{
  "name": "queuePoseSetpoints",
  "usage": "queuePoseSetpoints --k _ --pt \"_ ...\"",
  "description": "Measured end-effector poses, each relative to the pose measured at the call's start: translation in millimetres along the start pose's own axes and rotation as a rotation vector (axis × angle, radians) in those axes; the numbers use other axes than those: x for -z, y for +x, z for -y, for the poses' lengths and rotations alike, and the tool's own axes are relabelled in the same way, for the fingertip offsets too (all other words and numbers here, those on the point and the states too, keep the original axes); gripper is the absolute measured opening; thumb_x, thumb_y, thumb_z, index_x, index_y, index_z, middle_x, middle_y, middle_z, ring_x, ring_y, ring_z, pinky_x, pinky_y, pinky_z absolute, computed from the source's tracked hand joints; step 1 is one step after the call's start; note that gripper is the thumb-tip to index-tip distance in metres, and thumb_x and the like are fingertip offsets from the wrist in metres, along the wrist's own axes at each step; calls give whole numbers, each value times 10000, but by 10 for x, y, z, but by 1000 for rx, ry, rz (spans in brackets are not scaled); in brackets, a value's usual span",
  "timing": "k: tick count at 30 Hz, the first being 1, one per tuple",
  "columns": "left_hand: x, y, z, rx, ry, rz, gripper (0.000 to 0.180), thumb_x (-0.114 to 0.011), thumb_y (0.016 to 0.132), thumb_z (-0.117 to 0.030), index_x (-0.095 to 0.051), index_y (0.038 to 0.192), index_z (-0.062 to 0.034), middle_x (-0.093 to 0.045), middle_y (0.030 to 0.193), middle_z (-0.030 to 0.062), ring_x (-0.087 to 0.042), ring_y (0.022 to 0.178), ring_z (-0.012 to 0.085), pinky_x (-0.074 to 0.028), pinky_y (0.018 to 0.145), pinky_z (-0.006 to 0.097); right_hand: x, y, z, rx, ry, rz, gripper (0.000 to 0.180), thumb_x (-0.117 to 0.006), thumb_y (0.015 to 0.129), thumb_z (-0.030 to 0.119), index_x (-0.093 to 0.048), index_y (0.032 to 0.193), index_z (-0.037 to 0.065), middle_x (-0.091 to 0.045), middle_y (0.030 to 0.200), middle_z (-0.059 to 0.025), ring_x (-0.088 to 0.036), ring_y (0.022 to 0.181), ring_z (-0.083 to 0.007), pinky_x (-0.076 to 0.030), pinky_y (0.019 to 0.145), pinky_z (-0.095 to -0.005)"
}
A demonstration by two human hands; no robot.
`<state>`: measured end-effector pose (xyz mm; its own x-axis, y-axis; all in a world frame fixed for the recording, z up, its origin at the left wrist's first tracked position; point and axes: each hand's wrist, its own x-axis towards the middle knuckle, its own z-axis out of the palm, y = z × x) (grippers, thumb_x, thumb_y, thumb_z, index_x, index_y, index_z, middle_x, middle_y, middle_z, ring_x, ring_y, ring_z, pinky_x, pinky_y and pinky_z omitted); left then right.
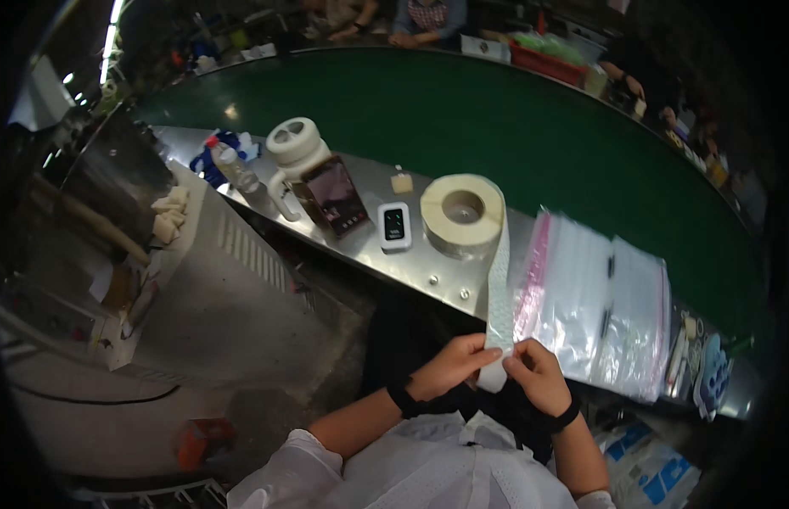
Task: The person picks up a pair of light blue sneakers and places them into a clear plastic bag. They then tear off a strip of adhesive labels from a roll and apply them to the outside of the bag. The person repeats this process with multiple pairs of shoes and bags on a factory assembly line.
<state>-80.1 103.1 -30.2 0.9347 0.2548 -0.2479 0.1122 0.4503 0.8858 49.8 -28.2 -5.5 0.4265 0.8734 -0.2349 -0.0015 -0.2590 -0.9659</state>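
A large roll of pale labels (441,222) lies on its side on the metal table. From it a long label strip (499,305) runs toward me over the table's front edge. My left hand (455,363) pinches the strip's left side between thumb and fingers. On its right side, my right hand (539,373) grips the strip near its lower end, thumb and fingers closed. Just right of the strip lies a stack of clear plastic bags (572,288) with a pink edge.
Left of the roll stand a small white device (394,227), a propped-up phone (336,197), a white jug (294,146) and a bottle (237,174). A green belt (394,110) runs behind, with people seated beyond. A metal machine (216,280) is at left; a blue slotted item (711,377) sits far right.
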Motion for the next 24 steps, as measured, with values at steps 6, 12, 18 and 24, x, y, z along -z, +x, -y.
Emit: queuePoseSetpoints --k 6,12,18,24 --pt "256 509 -193 38 -101 -134 295 -498 930 -294 -521 1088 -46 -548 1002 50 -554 826 103 -493 677 239 321 -145 -37 -22 24 -16 105 -614 829 67 -538 763 37 -519 657 34 -462 604 -32 -361 552 -188" --pt "660 875 -257 -117 -164 -346 531 -542 897 -298 -319 1315 -57 -425 1226 83 -522 1043 225 -487 796 381 366 -182 -160 1 -7 129 107 -617 823 61 -539 755 37 -517 644 39 -454 606 -24 -354 551 -179" --pt "221 451 -114 -420 303 -616 445 -578 862 -233 -420 1226 -32 -488 1184 91 -529 1014 215 -469 801 327 386 -259 -254 60 -150 338 111 -645 813 76 -573 750 19 -495 630 51 -424 586 -22 -349 535 -191" --pt "-432 -212 58 -555 1171 -405 202 -615 783 -177 -616 966 -94 -558 969 52 -529 868 251 -471 733 338 351 -143 -294 166 -178 196 99 -647 806 61 -577 761 7 -517 631 38 -438 582 -35 -365 529 -198"
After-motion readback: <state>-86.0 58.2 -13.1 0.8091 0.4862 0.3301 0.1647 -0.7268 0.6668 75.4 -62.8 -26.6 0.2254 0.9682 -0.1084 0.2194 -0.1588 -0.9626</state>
